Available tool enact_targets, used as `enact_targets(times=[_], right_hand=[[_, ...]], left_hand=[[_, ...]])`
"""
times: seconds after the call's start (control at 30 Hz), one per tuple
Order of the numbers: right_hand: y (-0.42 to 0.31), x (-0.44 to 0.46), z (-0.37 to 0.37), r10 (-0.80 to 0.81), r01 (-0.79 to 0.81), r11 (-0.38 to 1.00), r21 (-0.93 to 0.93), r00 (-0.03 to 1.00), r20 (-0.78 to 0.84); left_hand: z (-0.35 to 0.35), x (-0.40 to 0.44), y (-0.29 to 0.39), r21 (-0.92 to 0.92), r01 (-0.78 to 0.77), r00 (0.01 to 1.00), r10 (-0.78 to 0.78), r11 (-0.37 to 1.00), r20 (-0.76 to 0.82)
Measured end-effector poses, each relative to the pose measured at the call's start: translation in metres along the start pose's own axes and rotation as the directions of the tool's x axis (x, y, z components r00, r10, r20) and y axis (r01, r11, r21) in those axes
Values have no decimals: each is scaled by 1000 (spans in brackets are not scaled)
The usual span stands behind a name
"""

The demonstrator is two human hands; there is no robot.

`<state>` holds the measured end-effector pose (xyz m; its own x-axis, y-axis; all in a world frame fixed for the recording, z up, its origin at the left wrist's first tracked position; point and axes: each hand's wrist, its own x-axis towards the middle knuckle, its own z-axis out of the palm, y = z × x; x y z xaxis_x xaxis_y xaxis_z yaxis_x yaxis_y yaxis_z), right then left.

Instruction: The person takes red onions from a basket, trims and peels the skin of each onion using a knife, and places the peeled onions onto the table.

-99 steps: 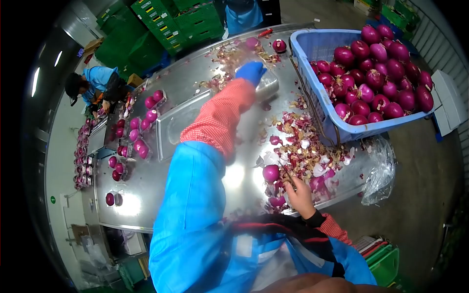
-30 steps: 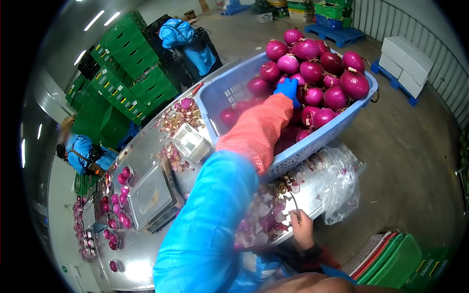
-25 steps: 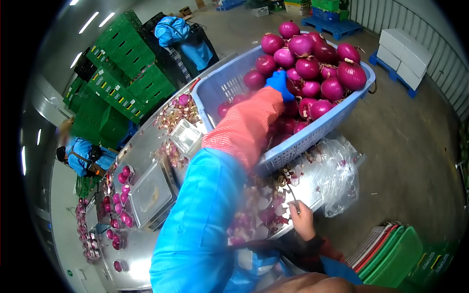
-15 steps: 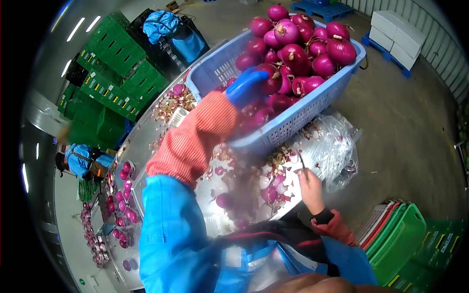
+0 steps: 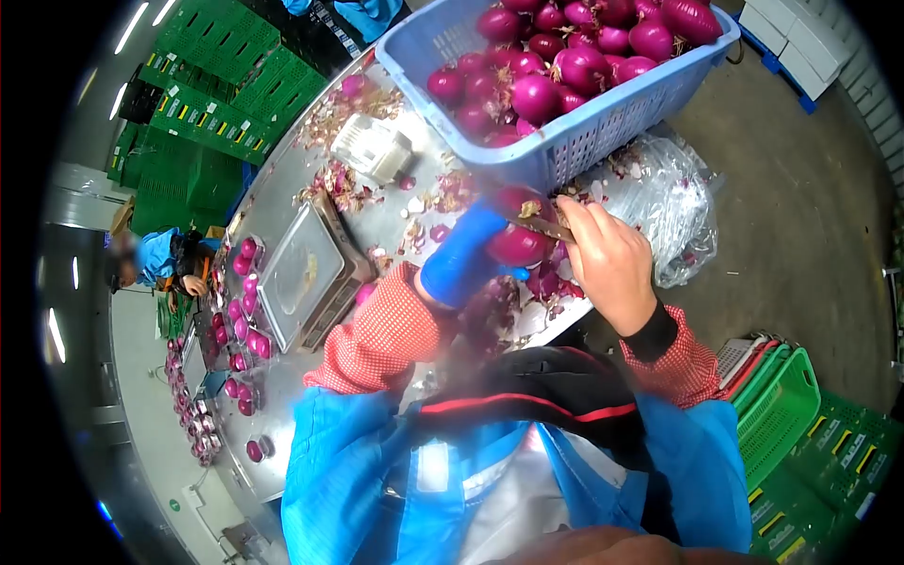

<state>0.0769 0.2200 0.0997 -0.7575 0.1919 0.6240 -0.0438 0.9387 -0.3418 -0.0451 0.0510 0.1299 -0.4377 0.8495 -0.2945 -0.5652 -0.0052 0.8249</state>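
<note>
A large red onion (image 5: 518, 243) is gripped in my blue-gloved left hand (image 5: 463, 256), above the metal table. My bare right hand (image 5: 610, 259) is closed on a small knife (image 5: 541, 227), whose blade lies against the onion's top near its dry stem end. Behind both hands stands a blue plastic basket (image 5: 603, 111) heaped with red onions. Under and around the held onion, loose skins (image 5: 527, 315) cover part of the table, partly blurred and hidden by my hands.
A scale (image 5: 325, 278) and stacked clear trays (image 5: 372, 149) are on the table (image 5: 282, 405). Packed onions (image 5: 247, 325) line its left side. Crumpled plastic (image 5: 683, 212) lies right. A co-worker (image 5: 155, 259) stands far left; green crates (image 5: 772, 405) are at lower right.
My left hand went from the trays into the basket, took an onion and brought it back over the table. My right hand has raised the knife to it. The view has shifted.
</note>
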Motion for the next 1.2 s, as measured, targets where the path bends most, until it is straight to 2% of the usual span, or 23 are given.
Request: enact_targets(times=[0.13, 0.17, 0.2, 0.23, 0.33, 0.53, 0.57, 0.63, 0.67, 0.7, 0.73, 0.77, 0.8, 0.83, 0.93, 0.97, 1.03, 1.07, 1.1, 1.13, 1.17, 1.2], right_hand=[[-6, -8, 20, -2, 2, 1000, -4, 1000, 30], [-10, -11, 18, 69, -80, 994, 79, 988, 136], [-10, -18, 22, 87, -98, 992, 83, 987, 132], [-7, -26, 30, 100, -112, 990, 87, 987, 126], [-14, -38, 36, 126, -142, 983, 118, 983, 137], [-17, -52, 52, 224, -235, 967, 100, 969, 106], [-15, -59, 50, 296, -319, 943, 95, 934, 203], [-26, -52, 48, 301, -345, 866, 362, 938, 174], [-33, -48, 44, 314, -352, 802, 483, 936, 161], [-36, -40, 41, 353, -446, 637, 629, 894, 276], [-34, -36, 45, 339, -461, 599, 655, 887, 314], [-32, -33, 49, 321, -480, 557, 677, 877, 357], [-33, -31, 50, 300, -502, 512, 697, 865, 403], [-40, -26, 42, 290, -527, 555, 644, 848, 444], [-46, -29, 50, 341, -667, 538, 515, 731, 590], [-52, -36, 60, 343, -557, 551, 622, 830, 440], [-69, -40, 47, 135, -451, 526, 721, 881, 453], [-77, -43, 43, 26, -402, 499, 768, 893, 450], [-83, -50, 48, 93, -418, 389, 821, 904, 416], [-70, -48, 51, 162, -511, 349, 785, 858, 487], [-58, -46, 54, 230, -597, 299, 745, 802, 551], [-48, -44, 56, 214, -641, 245, 727, 767, 605]], left_hand=[[-5, -17, -19, -1, -44, 997, 44, 999, -64], [-7, -17, -25, 29, -83, 993, 85, 996, -78], [-8, -19, -29, 59, -122, 988, 127, 991, -92], [-7, -24, -29, 9, -107, 984, 107, 994, -143], [-10, -30, -38, 121, -277, 950, 291, 953, -117], [-22, -46, -45, 307, -343, 902, 403, 888, -157], [-28, -49, -42, 321, -346, 899, 409, 882, -155], [-42, -50, -43, 315, -317, 911, 380, 894, -162], [-42, -52, -45, 379, -284, 916, 366, 881, -165], [-41, -51, -43, 444, -259, 920, 360, 858, -158], [-40, -50, -42, 507, -235, 923, 354, 829, -151], [-42, -48, -47, 591, -275, 906, 410, 758, -105], [-42, -50, -49, 598, -272, 906, 410, 754, -105], [-43, -52, -49, 607, -271, 906, 412, 747, -103], [-54, -54, -61, 711, -251, 872, 472, 657, -128], [-56, -52, -66, 737, -263, 854, 506, 623, -123], [-65, -51, -71, 804, -271, 813, 573, 530, -104], [-68, -52, -68, 851, -224, 824, 558, 475, -95], [-69, -54, -61, 892, -176, 838, 539, 416, -87], [-70, -56, -54, 927, -134, 851, 520, 349, -73], [-70, -59, -48, 951, -174, 854, 520, 256, 16], [-66, -62, -44, 961, -201, 859, 505, 188, 80]])
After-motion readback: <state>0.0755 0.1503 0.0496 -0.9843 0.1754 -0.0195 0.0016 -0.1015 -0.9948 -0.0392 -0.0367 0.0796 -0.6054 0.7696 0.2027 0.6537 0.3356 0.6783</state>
